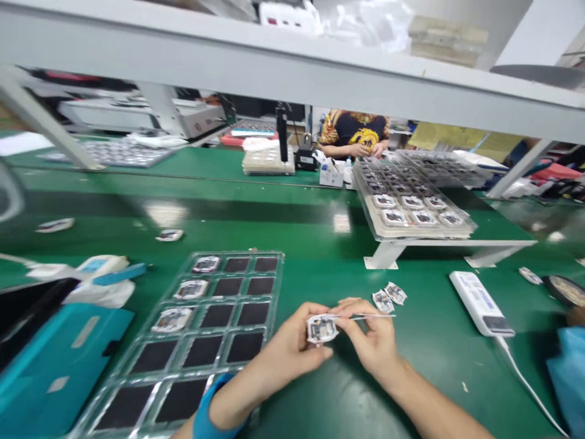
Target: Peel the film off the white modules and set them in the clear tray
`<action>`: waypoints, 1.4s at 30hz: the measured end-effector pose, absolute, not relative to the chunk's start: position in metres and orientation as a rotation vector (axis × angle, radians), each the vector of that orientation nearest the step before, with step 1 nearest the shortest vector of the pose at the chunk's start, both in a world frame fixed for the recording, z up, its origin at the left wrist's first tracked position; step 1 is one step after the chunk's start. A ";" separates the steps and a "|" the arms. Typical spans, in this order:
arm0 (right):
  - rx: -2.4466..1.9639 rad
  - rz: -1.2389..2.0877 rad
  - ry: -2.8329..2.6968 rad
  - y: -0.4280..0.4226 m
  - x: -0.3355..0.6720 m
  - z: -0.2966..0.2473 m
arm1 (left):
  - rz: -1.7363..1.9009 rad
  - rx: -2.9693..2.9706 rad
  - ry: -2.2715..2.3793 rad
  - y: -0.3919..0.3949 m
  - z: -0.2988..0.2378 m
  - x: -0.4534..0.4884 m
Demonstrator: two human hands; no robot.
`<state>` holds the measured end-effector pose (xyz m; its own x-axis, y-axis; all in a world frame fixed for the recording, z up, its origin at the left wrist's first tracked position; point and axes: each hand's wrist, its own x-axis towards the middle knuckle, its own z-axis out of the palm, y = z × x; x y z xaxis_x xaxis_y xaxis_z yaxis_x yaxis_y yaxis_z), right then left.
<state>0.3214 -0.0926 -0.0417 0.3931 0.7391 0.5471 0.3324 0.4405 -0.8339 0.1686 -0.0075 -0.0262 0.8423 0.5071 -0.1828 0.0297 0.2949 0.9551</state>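
Note:
Between thumb and fingers, my left hand (292,344) grips a small white-framed electronic module (322,329) with grey and dark parts on its face. My right hand (372,335) pinches a thin, light-coloured stick-like tool (365,316), whose near end meets the module's upper right edge. The tool's exact kind is too small to make out. To the left lies a clear plastic tray (280,286) with dark-lined pockets; three similar modules sit in its left column, one of them a white module (171,319). Two more loose modules (382,300) lie just beyond my right hand.
A white metal stand (381,256) at right carries stacked trays of modules (423,217). Nearby lies a white corded device (482,305). A teal case (77,360) is at left. Overhead runs a white shelf beam (292,76). A co-worker (354,135) sits across the bench.

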 end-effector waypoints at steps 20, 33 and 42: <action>-1.012 0.090 -1.369 -0.094 0.311 -0.043 | 0.653 1.972 1.033 0.138 -0.036 0.192; -1.066 -0.008 -1.407 -0.089 0.315 -0.032 | 0.506 2.474 1.304 0.166 -0.019 0.251; -0.891 -0.165 -1.420 -0.090 0.315 -0.024 | 0.091 2.433 0.311 0.027 -0.046 0.323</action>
<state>0.3153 -0.0900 -0.0236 0.1982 0.3990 0.8953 0.5939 0.6777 -0.4335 0.3233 0.0273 -0.0462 0.9692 0.2458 -0.0154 0.1990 -0.7445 0.6373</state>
